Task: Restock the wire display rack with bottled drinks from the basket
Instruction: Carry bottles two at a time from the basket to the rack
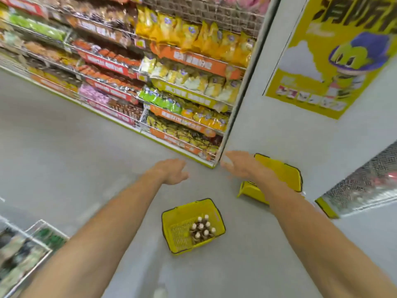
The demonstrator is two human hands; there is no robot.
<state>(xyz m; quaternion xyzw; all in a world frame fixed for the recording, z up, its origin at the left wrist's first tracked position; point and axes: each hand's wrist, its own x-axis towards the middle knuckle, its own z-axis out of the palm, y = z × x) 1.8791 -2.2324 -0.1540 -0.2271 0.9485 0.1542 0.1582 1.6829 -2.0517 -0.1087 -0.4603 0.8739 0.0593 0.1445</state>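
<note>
Both the left hand [171, 171] and the right hand [240, 166] hung open and empty. The yellow plastic basket [171, 220] of white-capped brown bottles [202, 230] sat on the floor at six o'clock from both, roughly equidistant, its long axis running ten-to-four.

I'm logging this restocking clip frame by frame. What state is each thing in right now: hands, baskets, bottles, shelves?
Left hand: empty, fingers loosely curled, held out over the floor.
Right hand: empty, open, blurred.
Basket with bottles: on the floor, upright, partly filled.
Bottles: upright, capped, clustered in one corner.
Other yellow baskets: beside the wall, contents not visible.
Snack shelves: stocked.
</note>
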